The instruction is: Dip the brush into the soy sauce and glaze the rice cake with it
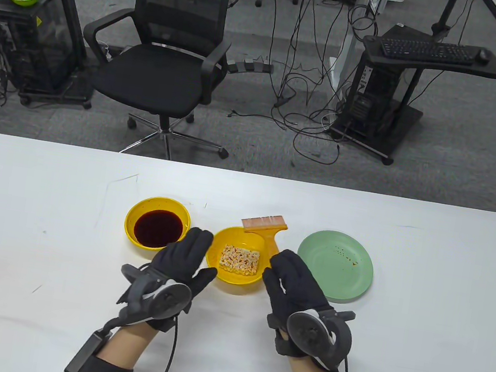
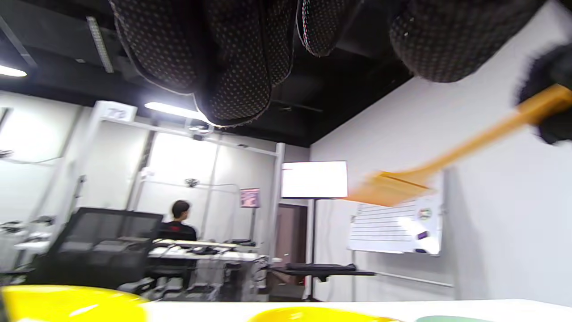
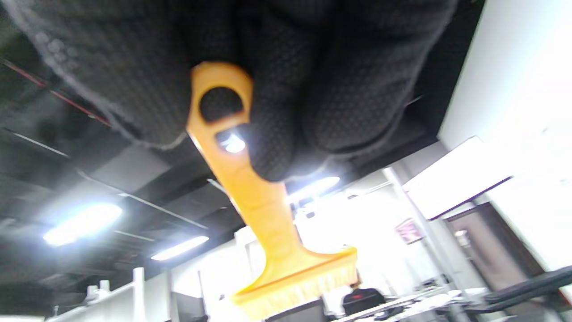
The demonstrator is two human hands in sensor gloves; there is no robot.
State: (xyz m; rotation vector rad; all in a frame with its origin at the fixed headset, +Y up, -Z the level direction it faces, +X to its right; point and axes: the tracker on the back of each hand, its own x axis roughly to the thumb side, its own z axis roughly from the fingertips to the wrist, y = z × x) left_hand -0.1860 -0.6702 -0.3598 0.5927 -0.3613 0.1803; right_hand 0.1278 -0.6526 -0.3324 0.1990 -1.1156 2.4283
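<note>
Brush: the orange brush is pinched by its handle in the right hand, bristle end pointing away from the person, over the far rim of the middle bowl.
Right grip: fingers pressed together on the handle end (the right wrist view shows the hang-hole just below the fingertips).
Left grip: the left hand lies spread and holds nothing, between the sauce bowl and the middle bowl.
Soy sauce: dark pool in the sauce bowl, left of the cake.
Rice cake: the rice cake sits in the middle bowl; reddish flecks show on it, so some glaze may be on already.
Green plate: the plate carries a few dark drips.
Left to do: probably more dipping and brushing; I cannot tell if the bristles are wet.
</note>
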